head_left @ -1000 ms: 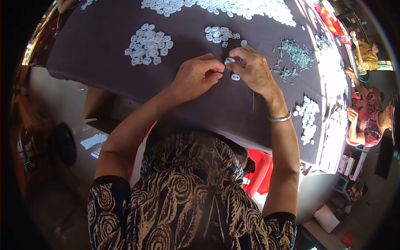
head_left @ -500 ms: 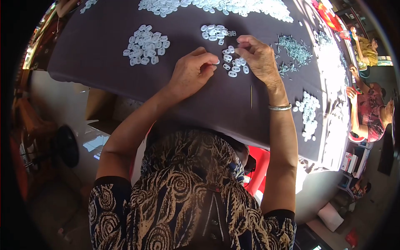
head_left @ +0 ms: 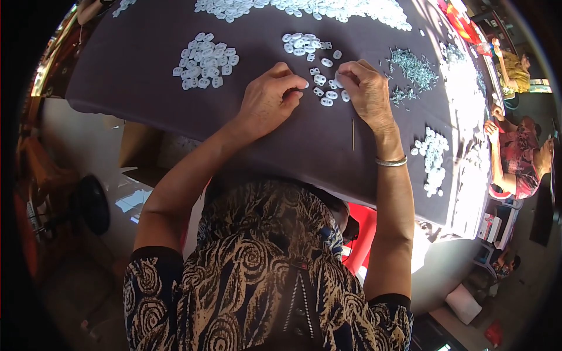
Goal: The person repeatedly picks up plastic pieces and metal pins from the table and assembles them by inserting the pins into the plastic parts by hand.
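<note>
My left hand pinches a small white plastic piece between thumb and forefinger, just above the dark tablecloth. To its right lies a loose group of white oval plastic pieces, several showing two holes. At the right edge of this group, my right hand has thumb and fingertips closed together. Whatever is between them is too small and covered to make out. Slightly farther off sits another small cluster of white oval pieces. A thin yellowish stick lies beside my right wrist.
A heap of white pieces lies left, with a long pile along the far side. Small grey-green metallic-looking parts and more white pieces lie right. Another person sits beyond the table's right edge.
My right hand's fingers have closed from a spread pose and come down at the group's edge. A white oval piece now lies apart between the two groups. My left hand stays nearly still.
</note>
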`<control>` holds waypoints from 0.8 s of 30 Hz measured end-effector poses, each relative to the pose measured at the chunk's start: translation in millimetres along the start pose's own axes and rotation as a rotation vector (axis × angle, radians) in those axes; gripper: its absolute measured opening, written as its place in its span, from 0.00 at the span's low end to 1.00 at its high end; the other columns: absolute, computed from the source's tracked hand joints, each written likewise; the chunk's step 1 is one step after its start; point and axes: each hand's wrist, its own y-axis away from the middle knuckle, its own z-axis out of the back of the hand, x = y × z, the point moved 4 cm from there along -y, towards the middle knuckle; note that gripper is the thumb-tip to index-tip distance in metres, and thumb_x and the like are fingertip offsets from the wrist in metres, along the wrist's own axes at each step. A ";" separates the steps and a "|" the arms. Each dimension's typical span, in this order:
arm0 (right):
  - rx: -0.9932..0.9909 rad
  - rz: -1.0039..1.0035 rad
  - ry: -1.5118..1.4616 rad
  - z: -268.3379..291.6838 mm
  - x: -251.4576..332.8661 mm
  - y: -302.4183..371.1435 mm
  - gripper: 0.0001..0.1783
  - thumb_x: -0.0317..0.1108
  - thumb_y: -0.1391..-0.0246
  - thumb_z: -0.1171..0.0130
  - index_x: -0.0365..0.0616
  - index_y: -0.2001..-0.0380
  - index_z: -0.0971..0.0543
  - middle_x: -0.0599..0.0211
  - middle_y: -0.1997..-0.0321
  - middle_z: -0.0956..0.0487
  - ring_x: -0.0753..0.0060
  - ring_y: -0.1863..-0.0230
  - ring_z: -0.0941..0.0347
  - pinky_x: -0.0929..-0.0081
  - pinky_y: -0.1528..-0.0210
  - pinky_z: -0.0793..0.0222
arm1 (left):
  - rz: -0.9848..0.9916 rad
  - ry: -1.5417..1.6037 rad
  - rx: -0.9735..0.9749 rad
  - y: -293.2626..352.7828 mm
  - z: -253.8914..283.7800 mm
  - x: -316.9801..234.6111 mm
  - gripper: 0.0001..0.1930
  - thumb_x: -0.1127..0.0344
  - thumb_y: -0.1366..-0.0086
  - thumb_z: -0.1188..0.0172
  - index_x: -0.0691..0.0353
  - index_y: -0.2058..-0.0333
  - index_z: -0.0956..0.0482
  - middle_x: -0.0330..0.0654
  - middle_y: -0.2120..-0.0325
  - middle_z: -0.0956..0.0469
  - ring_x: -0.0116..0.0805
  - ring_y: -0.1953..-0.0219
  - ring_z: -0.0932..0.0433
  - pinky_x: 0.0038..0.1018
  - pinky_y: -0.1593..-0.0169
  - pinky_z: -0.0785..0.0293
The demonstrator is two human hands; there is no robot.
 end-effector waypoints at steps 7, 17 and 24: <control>0.004 0.044 -0.174 3.9 18.3 4.0 0.05 0.24 0.53 0.37 0.40 0.70 0.20 0.69 0.74 0.25 0.79 0.75 0.28 0.80 0.71 0.32 | 0.014 -0.010 -0.002 0.9 1.2 0.2 0.08 0.76 0.48 0.39 0.58 0.68 0.21 0.38 0.72 0.28 0.36 0.74 0.23 0.30 0.69 0.27; 0.114 0.184 -0.004 -23.8 36.9 8.3 0.05 0.21 0.57 0.39 0.38 0.74 0.24 0.65 0.74 0.26 0.67 0.74 0.27 0.72 0.71 0.31 | 0.002 0.049 -0.026 0.2 1.2 2.1 0.08 0.77 0.48 0.39 0.60 0.68 0.22 0.40 0.74 0.28 0.37 0.74 0.23 0.29 0.70 0.27; 0.137 0.087 -0.084 -20.8 41.7 10.6 0.08 0.19 0.56 0.40 0.40 0.70 0.23 0.69 0.74 0.26 0.75 0.72 0.28 0.77 0.70 0.32 | -0.043 0.116 -0.084 -2.2 7.5 -7.9 0.10 0.80 0.45 0.40 0.62 0.64 0.22 0.36 0.74 0.28 0.24 0.74 0.27 0.19 0.73 0.33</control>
